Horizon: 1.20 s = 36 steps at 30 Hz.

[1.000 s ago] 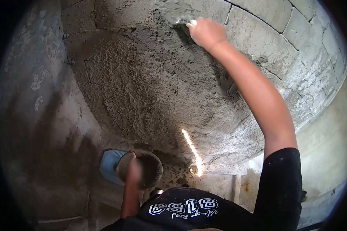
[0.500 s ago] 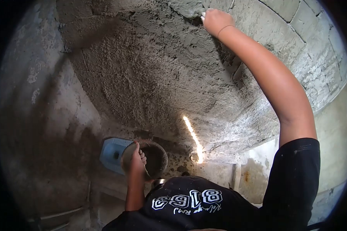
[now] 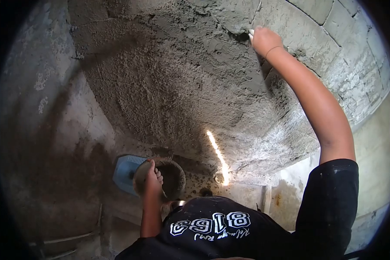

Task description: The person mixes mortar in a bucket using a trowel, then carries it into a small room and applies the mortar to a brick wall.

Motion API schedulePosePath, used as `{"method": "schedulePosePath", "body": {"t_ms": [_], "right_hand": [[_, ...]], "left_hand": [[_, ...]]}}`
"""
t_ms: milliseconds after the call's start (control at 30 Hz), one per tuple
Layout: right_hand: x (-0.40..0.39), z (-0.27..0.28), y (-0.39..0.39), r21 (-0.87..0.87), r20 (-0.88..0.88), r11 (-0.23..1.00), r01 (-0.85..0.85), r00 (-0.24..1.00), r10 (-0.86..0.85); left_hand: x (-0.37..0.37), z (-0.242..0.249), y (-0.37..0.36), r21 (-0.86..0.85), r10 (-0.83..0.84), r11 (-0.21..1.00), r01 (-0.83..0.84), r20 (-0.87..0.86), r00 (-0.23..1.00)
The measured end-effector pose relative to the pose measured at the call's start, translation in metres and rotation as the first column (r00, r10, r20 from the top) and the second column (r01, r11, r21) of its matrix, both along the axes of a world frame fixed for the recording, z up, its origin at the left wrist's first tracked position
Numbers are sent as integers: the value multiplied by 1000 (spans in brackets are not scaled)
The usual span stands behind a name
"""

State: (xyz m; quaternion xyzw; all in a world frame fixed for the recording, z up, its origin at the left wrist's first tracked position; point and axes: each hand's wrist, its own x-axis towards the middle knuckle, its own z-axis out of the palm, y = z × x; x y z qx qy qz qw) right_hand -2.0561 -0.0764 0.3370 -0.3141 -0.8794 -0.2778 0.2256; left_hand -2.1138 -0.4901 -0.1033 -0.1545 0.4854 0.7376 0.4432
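- Rough grey mortar (image 3: 169, 78) coats much of the block wall (image 3: 307, 21) beyond the bucket (image 3: 139, 182); joints show in the barer blocks on the far right.
- Just left of the bucket, partly behind it, lies a blue basin (image 3: 125, 175); a bright strip of light (image 3: 216, 151) falls to its right.
- Left hand (image 3: 154, 175): fingers curled, thumb raised, apparently gripping the bucket's rim. A firm hold there should keep the bucket from tipping.
- Right hand (image 3: 266, 42): well beyond the bucket, up to its right, fingers closed around a pale handle (image 3: 251, 33) at the mortar's edge. Whatever the handle carries cannot be made out.
- Judging by the ragged edge near that hand, steady, even pressure with a slight tilt would likely serve best; digging in could drag the mortar loose.
- Short strokes, overlapping the coated part, should blend the ridges, with the wrist relaxed and the bucket close to the body.
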Motion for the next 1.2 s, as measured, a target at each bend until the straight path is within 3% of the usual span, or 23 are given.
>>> {"method": "schedulePosePath", "body": {"t_ms": [200, 300, 367, 500, 600, 833, 933, 1200], "right_hand": [[43, 18, -22, 29, 17, 999, 41, 999, -42], [41, 25, -42, -32, -64, 998, 47, 997, -48], [24, 25, -67, -19, -89, 992, -127, 988, 125], [-33, 8, -71, 101, -62, 958, -267, 960, 274], [-66, 3, -57, 118, 16, 968, -221, 975, 221], [-48, 17, -27, 74, 43, 993, -95, 995, 92], [-38, 26, -19, 163, 63, 978, -133, 990, 124], [-6, 24, 9, 130, 93, 989, -69, 994, 57]], "left_hand": [[2, 6, -4, -9, 23, 1000, -23, -9, 1000], [4, 7, -5, -24, 23, 999, -23, -25, 999], [4, 8, -3, -22, 19, 1000, -19, -28, 999], [5, 5, 0, -26, 12, 1000, -13, -22, 1000], [4, -9, 0, -29, -20, 999, 20, -5, 1000], [6, -30, 4, -55, -28, 998, 31, 44, 999], [5, -33, 14, -29, -48, 998, 50, 52, 997], [7, -21, 13, -51, -40, 998, 41, 28, 999]]}}
